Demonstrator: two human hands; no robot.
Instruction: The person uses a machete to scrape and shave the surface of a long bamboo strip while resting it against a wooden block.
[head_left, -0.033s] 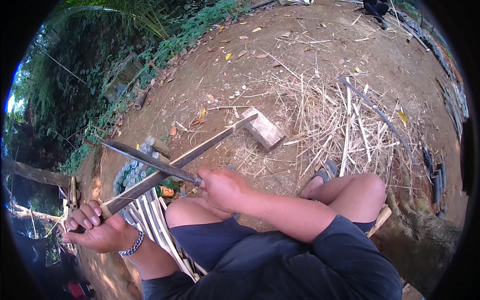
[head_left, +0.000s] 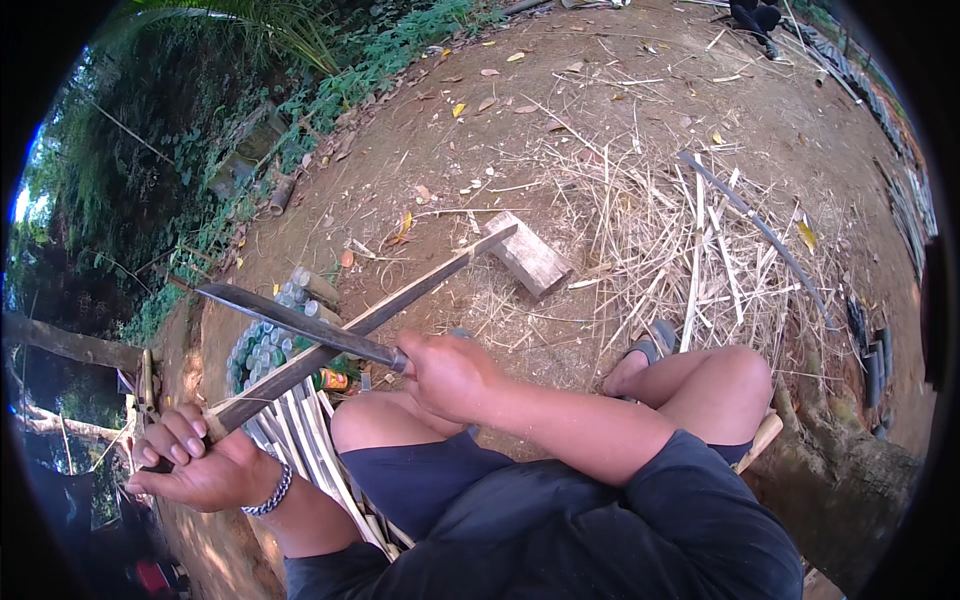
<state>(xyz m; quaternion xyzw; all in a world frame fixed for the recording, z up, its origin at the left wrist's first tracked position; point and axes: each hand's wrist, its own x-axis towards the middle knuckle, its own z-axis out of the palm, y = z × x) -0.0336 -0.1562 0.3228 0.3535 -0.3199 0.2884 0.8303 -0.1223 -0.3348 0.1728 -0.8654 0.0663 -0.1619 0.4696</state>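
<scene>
1. The right hand (head_left: 450, 376) is closed in a fist around the handle of a long knife (head_left: 290, 322), its blade pointing left.
2. The left hand (head_left: 208, 470), palm upward, has its fingers curled over the near end of a long strip (head_left: 405, 298), gripping it; a chain bracelet (head_left: 268, 492) circles that wrist.
3. The strip runs from the left hand up and right, passing beyond the right fist. The blade crosses above it between the two hands, covering a short stretch; I cannot tell whether metal and strip touch.
4. The strip's far end overlaps the upper left part of a wooden block (head_left: 533, 260) on the ground.
5. Below the strip, pale slats (head_left: 300, 425) lie between the left forearm and the bent left knee (head_left: 385, 425).
6. Behind the blade and strip sit a heap of greenish bottle-like things (head_left: 262, 350), partly hidden by them, and a small colourful container (head_left: 333, 380).
7. Right of the block spreads a tangle of shavings (head_left: 640, 240), with a curved dark strip (head_left: 765, 235) across its right side and a sandalled foot (head_left: 640, 358) at its lower edge.
8. Farther right stands a thick root (head_left: 835, 450); greenery (head_left: 380, 75) borders the bare ground at upper left.
</scene>
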